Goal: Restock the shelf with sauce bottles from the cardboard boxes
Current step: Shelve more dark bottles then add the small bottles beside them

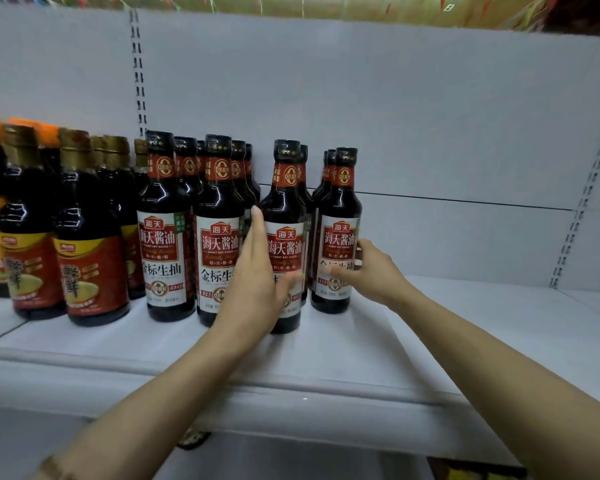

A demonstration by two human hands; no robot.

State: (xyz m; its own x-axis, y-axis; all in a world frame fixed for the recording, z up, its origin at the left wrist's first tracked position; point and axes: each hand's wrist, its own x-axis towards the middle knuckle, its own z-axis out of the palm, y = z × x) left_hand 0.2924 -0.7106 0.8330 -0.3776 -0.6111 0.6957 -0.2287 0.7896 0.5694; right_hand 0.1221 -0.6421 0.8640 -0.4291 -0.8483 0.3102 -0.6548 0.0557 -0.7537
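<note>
The shelf (pixel 378 344) is white and wide, bare along its right half, with dark bottles packed on its left. At far left stand gold-capped bottles (pixel 90 230) with red and yellow labels; next to them come rows of soy bottles with white and red labels, running front to back.

Two front soy bottles matter here, both upright, long axes vertical. The middle bottle (pixel 286 209) stands slightly forward of its neighbours; the right bottle (pixel 338 233) stands just beside it with a narrow gap between.

The left hand (pixel 257 271) lies against the middle bottle's left side, fingers straight and together pointing up, thumb (pixel 290 280) stretched across the label. It presses rather than grips. The right hand (pixel 368 268) curls round the right bottle's lower body from the right, thumb in front, fingers wrapped behind.

Each hand is already on its own bottle, so the likely move is to slide both back and leftward into line, closing the gap. The cardboard boxes are out of view.
</note>
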